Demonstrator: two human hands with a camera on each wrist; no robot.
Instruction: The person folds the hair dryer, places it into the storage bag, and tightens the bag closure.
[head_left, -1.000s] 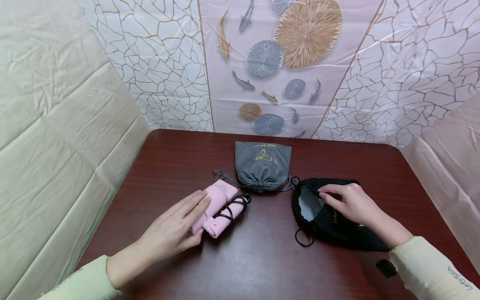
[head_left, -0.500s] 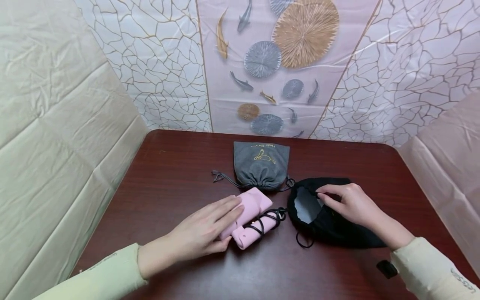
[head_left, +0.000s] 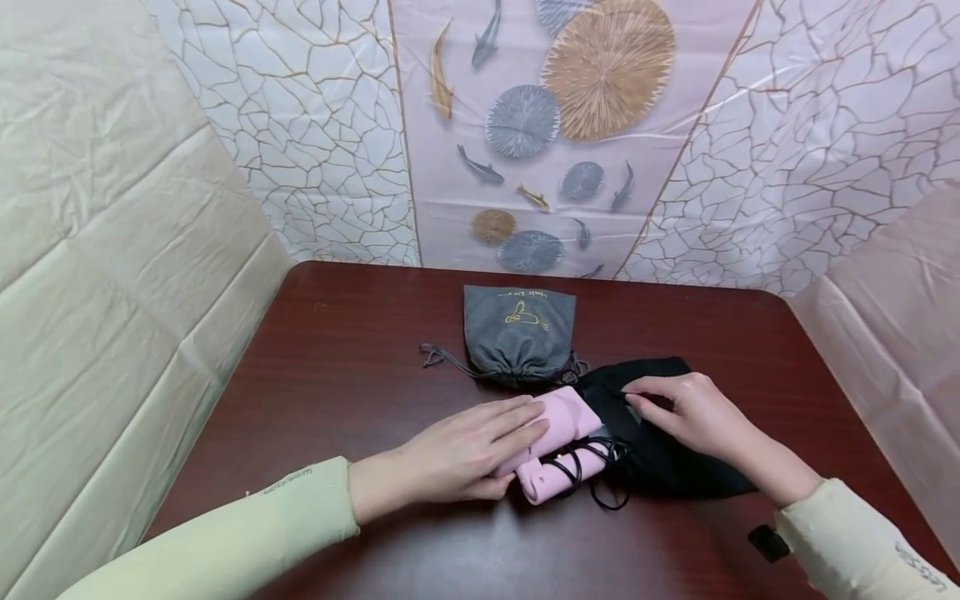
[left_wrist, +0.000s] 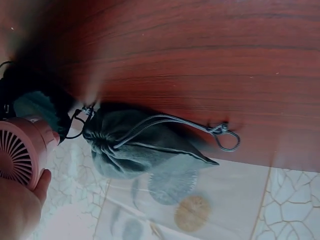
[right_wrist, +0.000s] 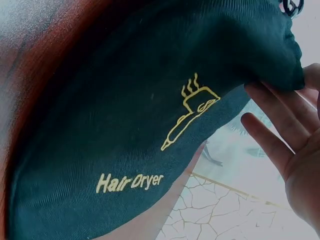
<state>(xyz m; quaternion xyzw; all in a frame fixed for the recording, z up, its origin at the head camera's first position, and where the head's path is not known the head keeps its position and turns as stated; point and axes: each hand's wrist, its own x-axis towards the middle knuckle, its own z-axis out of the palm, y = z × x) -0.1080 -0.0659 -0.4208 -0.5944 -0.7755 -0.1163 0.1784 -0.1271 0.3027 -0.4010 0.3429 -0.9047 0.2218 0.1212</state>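
My left hand (head_left: pixel 472 450) grips a pink folding hair dryer (head_left: pixel 558 421) from above, with its black cord wound around the folded handle. The vented end of the dryer (left_wrist: pixel 25 150) faces the left wrist camera. At the right, my right hand (head_left: pixel 701 412) pinches the rim of a black drawstring bag (head_left: pixel 690 458) and holds its mouth raised. The dryer's far end is at that mouth; whether it is inside, I cannot tell. Yellow "Hair Dryer" lettering marks the black bag (right_wrist: pixel 125 110) in the right wrist view, where my right fingers touch its edge.
A grey drawstring bag (head_left: pixel 521 329) lies behind the dryer, its cord (head_left: pixel 442 354) trailing left. All of this is on a dark red-brown table (head_left: pixel 360 333). A small black object (head_left: pixel 768 542) lies near my right sleeve. Patterned cloth (head_left: pixel 322 125) hangs beyond the table.
My left hand has carried the hair dryer rightward across the table, from beside the grey bag to the black bag's mouth. My right hand has stayed nearly in place on the rim.
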